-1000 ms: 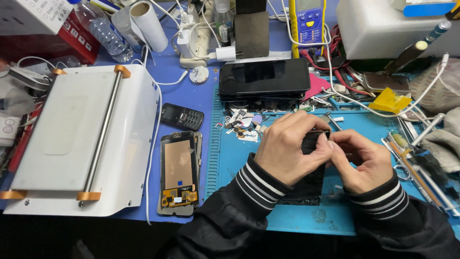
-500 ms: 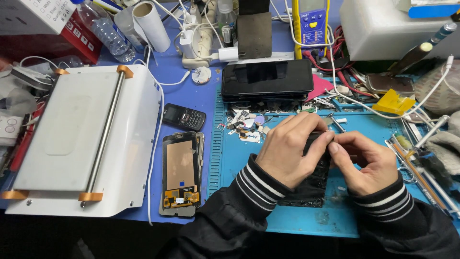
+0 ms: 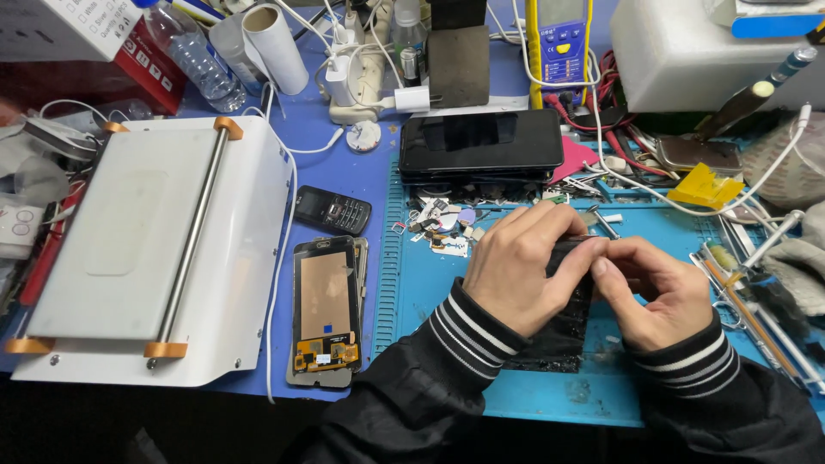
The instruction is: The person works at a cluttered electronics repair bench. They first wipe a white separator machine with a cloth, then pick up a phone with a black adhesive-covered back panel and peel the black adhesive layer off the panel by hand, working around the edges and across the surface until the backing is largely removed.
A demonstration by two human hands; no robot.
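Two hands meet over a blue work mat, both pinched onto the upper end of a dark, cracked phone panel that lies flat on it near the person's chest. The left hand curls over the panel's top edge, fingers closed on it; the right hand comes in from the other side, thumb and forefinger nipped narrowly at the same spot — what exactly sits between those fingertips is hidden.

Judging by the shattered surface, this part wants slow, even pressure: keep the left hand bracing the body flat against the mat while the right works at the edge, and avoid bending the panel, since loose shards could lift.

Well apart to the left lies an opened phone with its copper-coloured back showing, a small keypad phone just above it, and a white machine with a metal bar beyond. A black handset rests at the mat's far edge — small loose parts scattered before it.
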